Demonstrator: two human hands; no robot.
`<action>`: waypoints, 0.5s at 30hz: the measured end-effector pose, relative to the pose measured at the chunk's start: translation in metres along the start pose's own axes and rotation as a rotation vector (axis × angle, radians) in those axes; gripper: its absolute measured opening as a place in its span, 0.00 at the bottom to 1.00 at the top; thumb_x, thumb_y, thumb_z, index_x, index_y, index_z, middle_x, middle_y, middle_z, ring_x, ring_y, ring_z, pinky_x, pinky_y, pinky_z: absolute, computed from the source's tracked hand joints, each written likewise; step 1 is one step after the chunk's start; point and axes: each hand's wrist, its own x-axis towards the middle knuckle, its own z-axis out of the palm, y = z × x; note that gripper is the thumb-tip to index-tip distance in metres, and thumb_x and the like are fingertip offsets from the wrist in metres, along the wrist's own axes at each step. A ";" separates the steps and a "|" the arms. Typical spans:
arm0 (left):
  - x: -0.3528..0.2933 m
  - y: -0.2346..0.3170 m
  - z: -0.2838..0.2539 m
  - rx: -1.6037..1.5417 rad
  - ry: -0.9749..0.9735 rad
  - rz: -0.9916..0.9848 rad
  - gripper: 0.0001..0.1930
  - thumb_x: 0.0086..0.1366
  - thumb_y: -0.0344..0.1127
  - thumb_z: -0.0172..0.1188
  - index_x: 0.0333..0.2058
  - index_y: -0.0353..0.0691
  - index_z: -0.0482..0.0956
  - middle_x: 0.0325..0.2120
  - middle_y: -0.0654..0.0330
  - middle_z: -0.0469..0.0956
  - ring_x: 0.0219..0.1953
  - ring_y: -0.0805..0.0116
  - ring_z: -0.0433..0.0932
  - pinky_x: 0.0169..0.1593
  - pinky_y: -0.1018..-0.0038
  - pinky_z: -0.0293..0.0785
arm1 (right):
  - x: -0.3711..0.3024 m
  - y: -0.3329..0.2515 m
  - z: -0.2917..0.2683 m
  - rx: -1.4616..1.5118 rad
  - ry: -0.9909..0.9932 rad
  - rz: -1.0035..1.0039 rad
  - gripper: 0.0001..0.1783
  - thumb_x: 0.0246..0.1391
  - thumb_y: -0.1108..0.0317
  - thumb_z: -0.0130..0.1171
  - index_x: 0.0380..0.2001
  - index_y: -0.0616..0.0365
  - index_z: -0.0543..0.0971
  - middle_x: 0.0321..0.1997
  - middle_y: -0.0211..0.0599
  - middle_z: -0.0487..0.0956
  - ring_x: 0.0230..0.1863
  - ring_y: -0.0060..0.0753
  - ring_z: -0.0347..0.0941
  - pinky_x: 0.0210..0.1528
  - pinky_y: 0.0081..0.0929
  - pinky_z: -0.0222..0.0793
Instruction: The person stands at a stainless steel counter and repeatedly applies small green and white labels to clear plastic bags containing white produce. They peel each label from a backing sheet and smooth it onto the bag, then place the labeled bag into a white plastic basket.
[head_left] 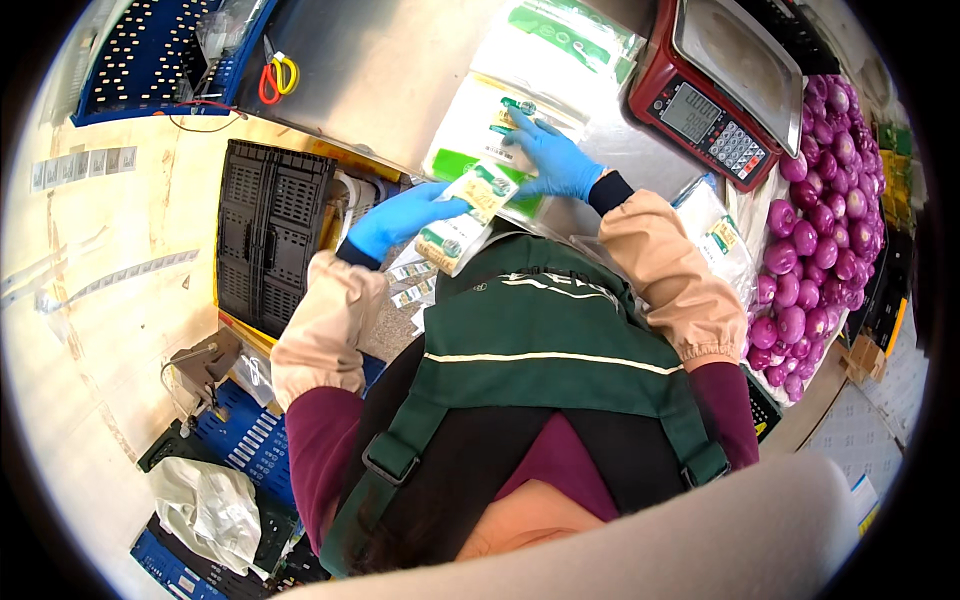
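My left hand (402, 218), in a blue glove, is closed on a label strip (482, 192) with green, yellow and white printed labels. The strip hangs over the table's near edge, in front of my green apron (540, 330). Also blue-gloved, my right hand (560, 160) lies over a stack of clear plastic bags (462, 122), fingers stretched out and apart. Its fingertips touch a similar label (508, 114) on the top bag. The thumb side of this hand is close to the strip's upper end; whether they touch I cannot tell.
A red digital scale (690, 110) with a metal pan stands at the right, beside a large heap of purple onions (820, 230). More bags (570, 35) lie farther back. Red-and-yellow scissors (278, 78) rest at the left near a blue crate (150, 60). A black folded crate (270, 235) stands below.
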 end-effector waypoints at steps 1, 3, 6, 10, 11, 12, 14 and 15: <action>-0.009 -0.004 -0.003 -0.012 0.029 0.020 0.20 0.65 0.35 0.59 0.53 0.32 0.73 0.43 0.58 0.80 0.40 0.74 0.79 0.45 0.78 0.75 | -0.004 0.001 0.004 -0.016 -0.017 -0.034 0.26 0.47 0.57 0.65 0.49 0.50 0.70 0.69 0.50 0.56 0.67 0.52 0.56 0.69 0.44 0.51; -0.020 -0.008 -0.006 -0.146 0.246 0.151 0.18 0.65 0.32 0.58 0.52 0.32 0.73 0.43 0.58 0.80 0.41 0.73 0.79 0.46 0.76 0.76 | -0.006 0.003 0.009 -0.022 -0.027 -0.063 0.23 0.46 0.55 0.66 0.44 0.48 0.73 0.74 0.46 0.49 0.71 0.50 0.51 0.72 0.45 0.44; -0.018 -0.016 -0.009 -0.481 0.339 0.470 0.17 0.64 0.28 0.58 0.51 0.32 0.73 0.44 0.56 0.79 0.45 0.70 0.79 0.50 0.74 0.76 | -0.003 0.010 0.021 -0.011 0.034 -0.053 0.14 0.50 0.55 0.64 0.38 0.49 0.79 0.73 0.39 0.52 0.67 0.48 0.58 0.71 0.48 0.45; -0.007 -0.016 -0.021 -0.553 0.339 0.439 0.21 0.64 0.24 0.55 0.57 0.33 0.69 0.47 0.55 0.78 0.48 0.68 0.78 0.52 0.73 0.75 | -0.002 0.023 0.025 0.064 0.055 -0.080 0.11 0.54 0.59 0.60 0.38 0.50 0.81 0.71 0.40 0.57 0.63 0.48 0.64 0.70 0.47 0.47; -0.003 -0.012 -0.020 -0.495 0.309 0.472 0.22 0.64 0.23 0.54 0.57 0.33 0.68 0.47 0.55 0.78 0.47 0.68 0.78 0.53 0.73 0.75 | -0.003 0.025 0.023 0.040 0.066 -0.096 0.10 0.55 0.60 0.59 0.38 0.51 0.82 0.69 0.41 0.61 0.61 0.47 0.67 0.69 0.45 0.50; 0.001 -0.003 -0.012 -0.440 0.283 0.510 0.22 0.64 0.23 0.54 0.58 0.33 0.68 0.47 0.55 0.77 0.47 0.68 0.78 0.53 0.73 0.75 | -0.002 0.025 0.019 0.014 0.073 -0.116 0.10 0.56 0.62 0.58 0.39 0.52 0.82 0.67 0.42 0.65 0.59 0.45 0.69 0.68 0.44 0.54; 0.013 0.007 0.002 -0.410 0.258 0.535 0.22 0.63 0.22 0.54 0.57 0.33 0.69 0.46 0.54 0.77 0.46 0.68 0.79 0.53 0.73 0.75 | 0.007 0.021 0.004 0.434 0.287 0.250 0.09 0.58 0.65 0.56 0.38 0.54 0.82 0.58 0.42 0.73 0.54 0.40 0.73 0.61 0.37 0.62; 0.028 -0.003 -0.003 -0.430 0.252 0.497 0.21 0.63 0.25 0.56 0.55 0.30 0.70 0.45 0.54 0.78 0.44 0.69 0.79 0.50 0.75 0.77 | 0.014 0.018 -0.008 0.645 0.386 0.431 0.09 0.58 0.67 0.56 0.38 0.56 0.82 0.54 0.42 0.77 0.51 0.37 0.75 0.58 0.34 0.66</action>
